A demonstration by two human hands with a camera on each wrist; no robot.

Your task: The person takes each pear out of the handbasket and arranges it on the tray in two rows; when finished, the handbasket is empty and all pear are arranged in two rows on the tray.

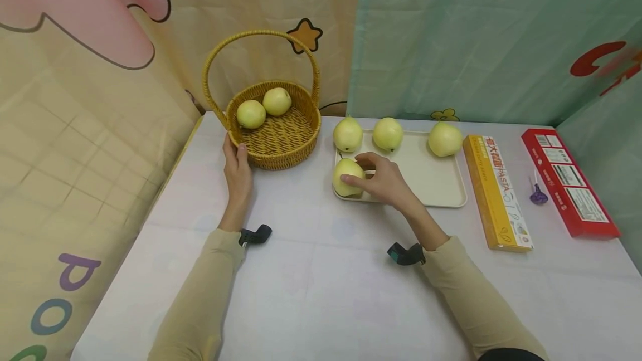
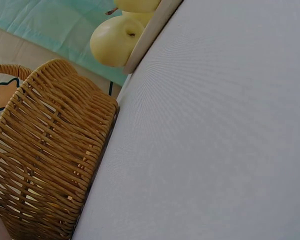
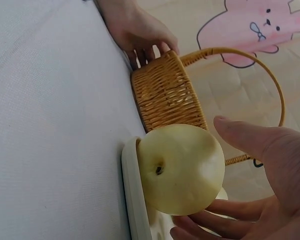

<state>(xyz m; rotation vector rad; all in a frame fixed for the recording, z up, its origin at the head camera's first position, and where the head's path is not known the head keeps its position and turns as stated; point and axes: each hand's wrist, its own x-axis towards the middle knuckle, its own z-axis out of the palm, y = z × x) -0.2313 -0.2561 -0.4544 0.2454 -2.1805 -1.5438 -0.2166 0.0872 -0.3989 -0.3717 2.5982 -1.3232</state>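
Observation:
A woven basket with a tall handle stands at the back left, two pale green pears inside. My left hand holds its near left side, thumb against the wall; in the right wrist view the left fingers bend against the basket's end. My right hand surrounds another pear at the tray's front left corner. The right wrist view shows a small gap between the thumb and that pear, with the other fingers along its far side. Three more pears lie along the cream tray's back.
Right of the tray lie a yellow pasta box, a purple-wrapped lollipop and a red box. Curtains hang behind the white-covered table, whose left edge is beside the left arm.

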